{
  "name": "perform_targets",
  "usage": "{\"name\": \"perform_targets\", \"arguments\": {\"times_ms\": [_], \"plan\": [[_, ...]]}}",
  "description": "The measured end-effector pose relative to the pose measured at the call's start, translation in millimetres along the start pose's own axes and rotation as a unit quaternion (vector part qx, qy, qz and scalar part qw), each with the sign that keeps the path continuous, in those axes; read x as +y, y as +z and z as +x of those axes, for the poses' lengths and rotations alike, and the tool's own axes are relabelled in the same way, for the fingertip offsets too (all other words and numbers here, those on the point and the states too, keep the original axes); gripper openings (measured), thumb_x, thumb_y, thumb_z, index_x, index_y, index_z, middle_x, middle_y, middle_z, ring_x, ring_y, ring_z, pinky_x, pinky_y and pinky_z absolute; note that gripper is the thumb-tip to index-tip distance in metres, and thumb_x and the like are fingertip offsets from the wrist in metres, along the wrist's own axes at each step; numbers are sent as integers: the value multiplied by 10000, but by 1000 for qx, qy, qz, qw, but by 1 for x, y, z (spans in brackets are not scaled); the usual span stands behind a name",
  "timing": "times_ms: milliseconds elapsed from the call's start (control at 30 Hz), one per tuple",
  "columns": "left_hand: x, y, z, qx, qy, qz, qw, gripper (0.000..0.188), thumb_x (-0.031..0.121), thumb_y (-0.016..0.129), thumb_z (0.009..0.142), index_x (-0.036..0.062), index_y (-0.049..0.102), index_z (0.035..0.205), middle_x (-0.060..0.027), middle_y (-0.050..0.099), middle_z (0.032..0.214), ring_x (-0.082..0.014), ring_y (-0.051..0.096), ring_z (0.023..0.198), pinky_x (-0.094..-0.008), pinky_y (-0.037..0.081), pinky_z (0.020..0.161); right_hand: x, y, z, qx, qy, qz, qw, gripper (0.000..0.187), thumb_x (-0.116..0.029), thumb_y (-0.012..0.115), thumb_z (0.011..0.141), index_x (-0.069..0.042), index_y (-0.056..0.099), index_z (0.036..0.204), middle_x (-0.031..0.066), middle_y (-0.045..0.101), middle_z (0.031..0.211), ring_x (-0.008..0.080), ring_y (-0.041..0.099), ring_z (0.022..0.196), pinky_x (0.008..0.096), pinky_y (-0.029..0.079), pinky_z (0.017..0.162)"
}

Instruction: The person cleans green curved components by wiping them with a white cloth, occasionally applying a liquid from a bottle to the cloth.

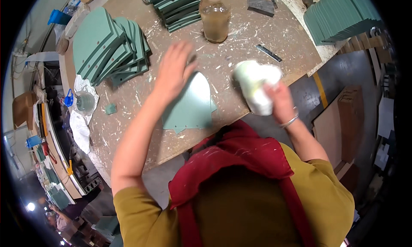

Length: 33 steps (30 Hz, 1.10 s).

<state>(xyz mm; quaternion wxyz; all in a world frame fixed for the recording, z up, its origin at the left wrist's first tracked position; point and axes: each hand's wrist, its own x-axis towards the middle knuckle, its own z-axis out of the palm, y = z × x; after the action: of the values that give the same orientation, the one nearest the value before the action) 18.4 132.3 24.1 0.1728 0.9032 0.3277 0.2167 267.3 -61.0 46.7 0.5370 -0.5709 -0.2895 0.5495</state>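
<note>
the board (192,109) runs longways to the far side, round end away, left hand (175,69) spread, right hand (281,100) gripping a white thing (252,86).

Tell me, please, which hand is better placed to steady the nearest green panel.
Probably the left hand: it looks empty and is near the green panel, while the right hand holds a white container.

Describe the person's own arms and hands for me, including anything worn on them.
The short, mustard-coloured sleeves end near the elbows, leaving both forearms uncovered. The left hand and the right hand are ungloved, both blurred. A thin, pale, silvery bracelet circles the right wrist; nothing shows on the left one.
</note>
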Motion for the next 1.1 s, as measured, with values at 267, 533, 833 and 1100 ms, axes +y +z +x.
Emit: {"name": "perform_targets", "arguments": {"times_ms": [267, 533, 833, 1100], "plan": [[4, 11, -60, -85, -13, 113, 990, 462, 245, 509, 927, 173, 448, 1379, -61, 406, 1446, -306, 382, 1321, -499, 309, 1062, 64, 108, 66, -76, -386, -504, 769, 185, -26, 559, 758, -2, 531, 940, 174, 513, 1050, 365, 514, 919, 426, 464, 782], [4, 17, -63, -63, -18, 88, 994, 415, 237, 480, 952, 168, 468, 1361, -51, 421, 1435, -294, 389, 1319, -503, 318, 1058, 84, 103, -10, -133, -364, -528, 756, 306, -9, 591, 693, 0, 528, 992, 174, 510, 1028, 359, 548, 940, 433, 487, 730], [13, 11, -90, 61, 56, -42, 996, 420, 102, 585, 817, 11, 513, 1221, -211, 527, 1261, -381, 487, 1165, -470, 375, 989, 28, 76, 67, 66, -246, -374, 892, 218, -145, 634, 845, 29, 545, 941, 184, 512, 968, 336, 539, 898, 387, 440, 801], [62, 21, -139, -61, 141, -69, 986, 377, 183, 623, 857, 74, 592, 1217, -96, 569, 1276, -303, 495, 1225, -445, 363, 1046, 49, 128, 71, -30, -322, -520, 791, 152, -16, 540, 818, -4, 485, 959, 224, 481, 999, 412, 532, 912, 447, 463, 770]]}}
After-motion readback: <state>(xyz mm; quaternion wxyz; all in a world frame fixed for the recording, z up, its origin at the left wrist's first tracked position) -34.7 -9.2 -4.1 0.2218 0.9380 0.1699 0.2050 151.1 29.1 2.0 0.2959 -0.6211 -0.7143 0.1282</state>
